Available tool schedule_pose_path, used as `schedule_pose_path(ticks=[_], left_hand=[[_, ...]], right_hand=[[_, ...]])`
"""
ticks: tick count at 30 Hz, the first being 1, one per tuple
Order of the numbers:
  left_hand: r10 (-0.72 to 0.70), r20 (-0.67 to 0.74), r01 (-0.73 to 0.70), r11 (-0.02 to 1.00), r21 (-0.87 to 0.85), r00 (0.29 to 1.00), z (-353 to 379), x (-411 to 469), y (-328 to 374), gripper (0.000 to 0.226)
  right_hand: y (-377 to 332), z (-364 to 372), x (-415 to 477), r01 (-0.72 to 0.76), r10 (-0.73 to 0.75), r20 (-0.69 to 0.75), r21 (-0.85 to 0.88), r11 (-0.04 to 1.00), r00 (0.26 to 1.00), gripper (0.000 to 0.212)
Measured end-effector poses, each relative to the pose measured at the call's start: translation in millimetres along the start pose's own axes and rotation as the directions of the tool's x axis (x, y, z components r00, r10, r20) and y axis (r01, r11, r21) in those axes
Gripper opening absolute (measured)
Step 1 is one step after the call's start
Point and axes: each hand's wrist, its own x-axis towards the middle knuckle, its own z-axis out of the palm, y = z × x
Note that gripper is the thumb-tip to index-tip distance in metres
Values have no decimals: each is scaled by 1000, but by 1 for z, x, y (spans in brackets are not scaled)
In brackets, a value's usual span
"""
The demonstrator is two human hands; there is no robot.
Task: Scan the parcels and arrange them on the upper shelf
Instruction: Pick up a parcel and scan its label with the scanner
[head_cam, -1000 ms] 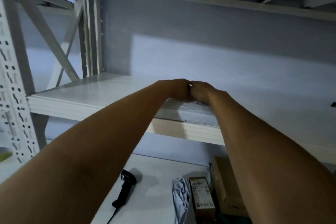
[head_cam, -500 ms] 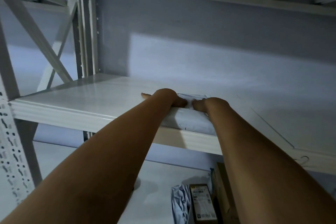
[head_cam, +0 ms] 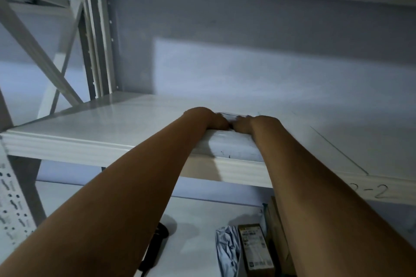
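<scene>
**Setting the grey mailer on the upper shelf**

I am at the placing step. The soft grey plastic mailer parcel [head_cam: 234, 147] lies flat on the white upper shelf board [head_cam: 108, 126], with its near side at the board's front lip. It sits towards the middle of the shelf, left of the handwritten "2-2" mark [head_cam: 372, 191] on the shelf's front edge.

My left hand [head_cam: 208, 117] and right hand [head_cam: 249, 122] both rest on top of the parcel, close together and almost touching. From here I see only wrists and the backs of the hands. My fingers are folded out of sight beyond them, so I cannot tell whether they grip the mailer's far edge or just press down on it.

Below, on the white lower shelf [head_cam: 195, 220], more work waits. A black handheld scanner [head_cam: 157, 240] lies half hidden by my left forearm. To its right are a crumpled grey bag parcel [head_cam: 227, 249], a small brown labelled carton [head_cam: 256, 247] and a flat cardboard box [head_cam: 275, 218].

I judge that the next move should be a short push to seat the mailer well behind the lip. Then I let go cleanly so the slack plastic does not drag back off with my hands, and reach down for the scanner.
</scene>
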Motion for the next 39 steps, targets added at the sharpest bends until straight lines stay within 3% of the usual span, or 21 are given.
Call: schedule_pose_path(ticks=[2, 4, 6, 8, 10, 11, 12, 13, 14, 15, 18, 20, 22, 26, 30, 34, 37, 39], left_hand=[[-109, -10, 108, 993, -54, 994, 1, -2, 0, 105], [-252, -65, 247, 966, -76, 966, 2, -11, 0, 92], [-359, -118, 353, 933, -68, 926, 2, -26, -3, 81], [-380, -274, 357, 925, -132, 883, -3, -36, -4, 72], [-232, -531, 144, 969, -203, 815, -13, -52, 0, 63], [-117, -634, -16, 980, -200, 764, -20, -64, 4, 59], [-4, -688, -167, 969, -182, 726, -25, -80, 9, 55], [92, -693, -294, 939, -178, 715, -29, -94, 14, 53], [155, -667, -382, 900, -209, 729, -30, -109, 18, 52], [187, -629, -427, 868, -255, 755, -25, -121, 17, 50], [197, -536, -382, 887, -260, 821, 3, -142, 6, 33], [206, -467, -296, 946, -129, 860, 24, -153, -4, 42], [222, -493, -258, 966, -7, 841, 42, -157, -11, 51], [170, -541, -231, 972, -47, 824, 46, -143, -22, 48], [80, -567, -220, 958, -183, 820, 44, -132, -33, 42], [61, -569, -239, 940, -245, 820, 46, -133, -34, 63], [29, -566, -251, 914, -318, 824, 46, -129, -33, 41], [3, -567, -245, 903, -352, 824, 45, -123, -35, 34]], right_hand=[[-1, -9, -13, -133, 133, 6, 9, 991, 991, 82], [-3, -17, -25, -227, 226, 62, 17, 974, 972, 90], [-4, -18, -39, -253, 253, 37, -11, 967, 967, 80], [-7, -27, -63, -212, 208, -86, -43, 976, 974, 72], [-13, -38, -88, -53, 67, -300, 55, 997, 952, 63], [-18, -49, -101, 63, 11, -465, 143, 988, 885, 57], [-22, -62, -111, 178, -34, -632, 167, 970, 774, 49], [-27, -76, -123, 256, -58, -742, 157, 954, 668, 39], [-31, -87, -137, 310, -91, -782, 135, 941, 617, 33], [-34, -95, -154, 346, -136, -778, 109, 932, 613, 30], [-40, -81, -196, 349, -262, -648, 6, 937, 715, 31], [-39, -53, -211, 327, -289, -520, -20, 945, 804, 38], [-35, -23, -219, 325, -294, -425, 0, 946, 856, 49], [-20, -2, -219, 295, -326, -528, -146, 944, 784, 57], [6, -6, -212, 226, -220, -514, -53, 973, 829, 60], [10, -6, -209, 202, -172, -513, 4, 979, 841, 57], [7, -9, -205, 173, -145, -472, 17, 985, 869, 60], [7, -12, -202, 162, -138, -449, 15, 987, 883, 77]])
